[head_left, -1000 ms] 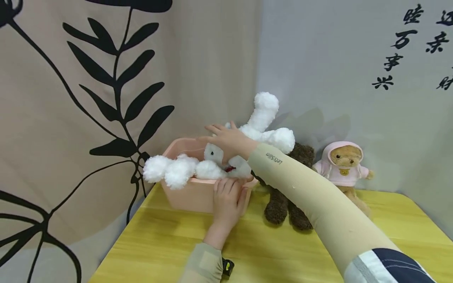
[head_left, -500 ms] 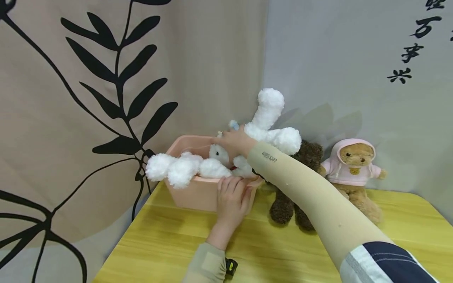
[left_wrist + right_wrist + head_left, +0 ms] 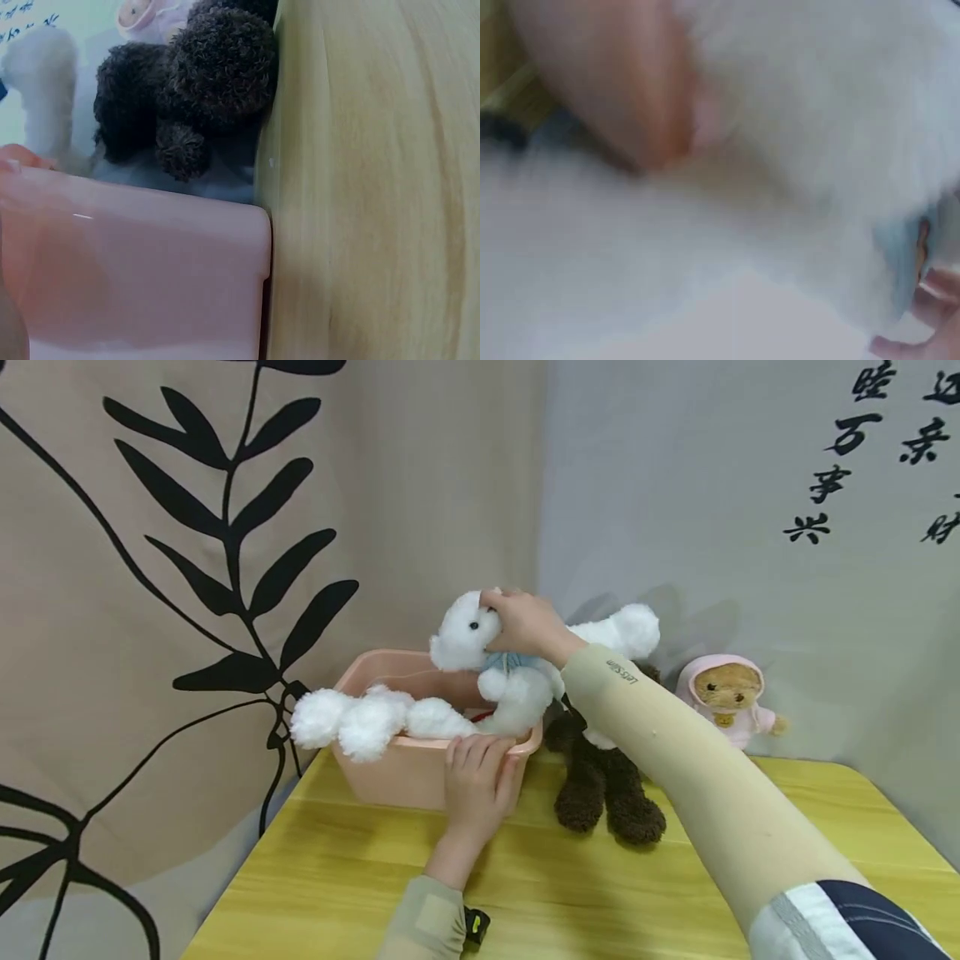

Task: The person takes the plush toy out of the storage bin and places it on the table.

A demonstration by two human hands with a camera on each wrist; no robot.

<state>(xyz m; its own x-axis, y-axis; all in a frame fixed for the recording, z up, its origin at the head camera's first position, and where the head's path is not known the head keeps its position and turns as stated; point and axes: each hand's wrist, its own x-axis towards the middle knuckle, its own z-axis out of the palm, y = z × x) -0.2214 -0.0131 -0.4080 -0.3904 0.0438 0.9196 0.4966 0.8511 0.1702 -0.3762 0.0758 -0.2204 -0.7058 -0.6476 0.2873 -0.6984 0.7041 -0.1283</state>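
A pale wall (image 3: 720,493) with dark characters stands behind the yellow wood-grain table (image 3: 300,877). On the table sits a pink bin (image 3: 390,777), with a dark brown plush (image 3: 581,793) beside its right end, partly hidden by an arm. A white plush (image 3: 459,635) has its head above the bin, its body reaching over the right end. Another white plush (image 3: 371,722) lies in the bin, spilling over the front left rim. Farther right sits a tan bear (image 3: 723,685) in a pink hood. The right hand (image 3: 528,625) has its grip closed around the first white plush's head. The left hand's (image 3: 476,777) grip is bent over the bin's front rim, near the right corner. A light-blue ribbon (image 3: 510,661) circles the held plush's neck.
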